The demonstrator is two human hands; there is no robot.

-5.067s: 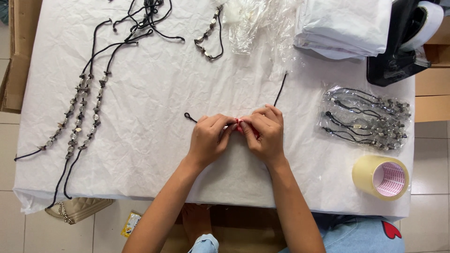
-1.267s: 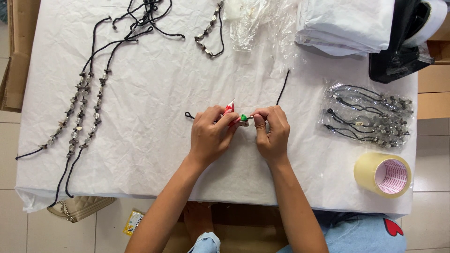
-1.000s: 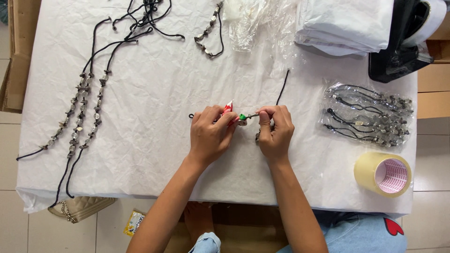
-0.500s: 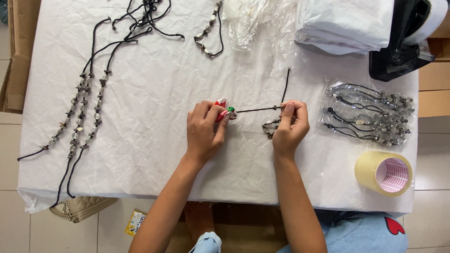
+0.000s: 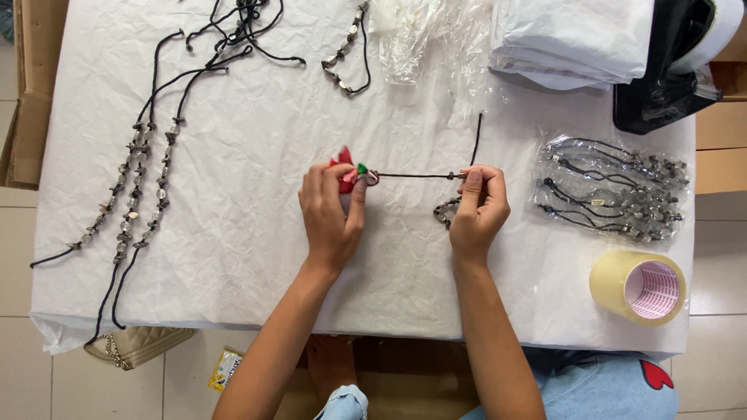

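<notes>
My left hand (image 5: pixel 331 210) pinches a small red object with a green tip (image 5: pixel 348 169) at one end of a black cord (image 5: pixel 412 175). The cord runs taut to my right hand (image 5: pixel 478 206), which grips it near a small bead. Below that hand a short stretch of grey beads (image 5: pixel 445 210) hangs in a loop. The cord's free end (image 5: pixel 476 136) runs up from my right hand over the white table cover (image 5: pixel 233 233).
Long beaded cords (image 5: pixel 136 171) lie at the left, another beaded cord (image 5: pixel 348 54) at the top middle. Clear bags of finished beaded cords (image 5: pixel 615 190) sit at the right, a tape roll (image 5: pixel 640 286) at the front right. Folded white sheets (image 5: pixel 572 39) and a black tape dispenser (image 5: pixel 669 70) stand at the back right.
My hands were together at the middle; they have drawn apart, right hand sliding right along the cord, which is now stretched straight between them.
</notes>
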